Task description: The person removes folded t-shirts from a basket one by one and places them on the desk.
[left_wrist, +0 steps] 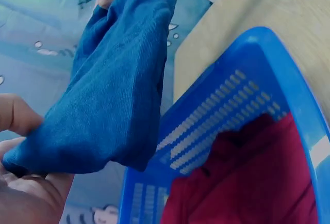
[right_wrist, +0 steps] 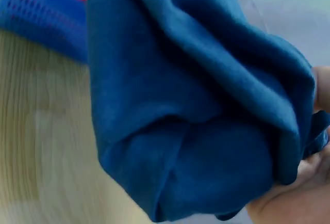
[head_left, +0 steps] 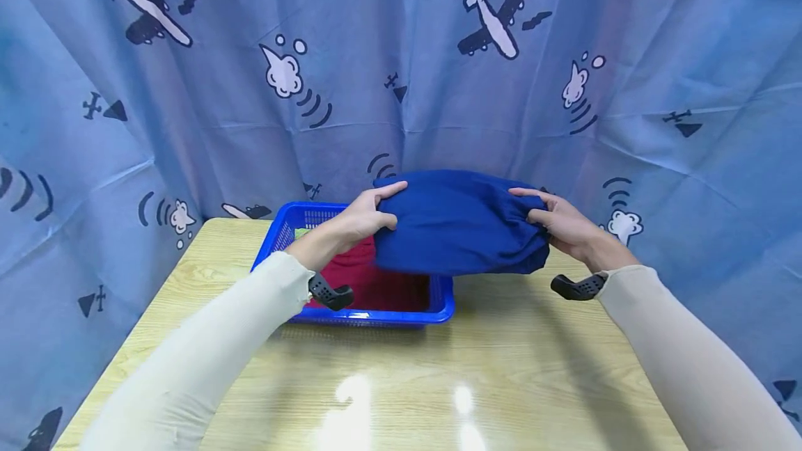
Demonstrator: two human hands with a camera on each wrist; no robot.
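A folded dark blue cloth (head_left: pixel 460 225), apparently a garment, is held up over the right part of a blue plastic basket (head_left: pixel 370 317). My left hand (head_left: pixel 360 218) pinches its left end between thumb and fingers. At the opposite end my right hand (head_left: pixel 567 227) grips the bunched fabric, and loose folds (right_wrist: pixel 206 95) show there in the right wrist view. Inside the basket lies dark red cloth (left_wrist: pixel 247 177). A bit of green cloth (head_left: pixel 301 233) peeks out by the basket's left wall. The blue cloth hides part of the basket's back and right side.
The basket stands on a light wooden table (head_left: pixel 401 381), left of the middle. Behind the table hangs a blue curtain (head_left: pixel 388 54) printed with airplanes. Black bands (head_left: pixel 330 292) are on both wrists.
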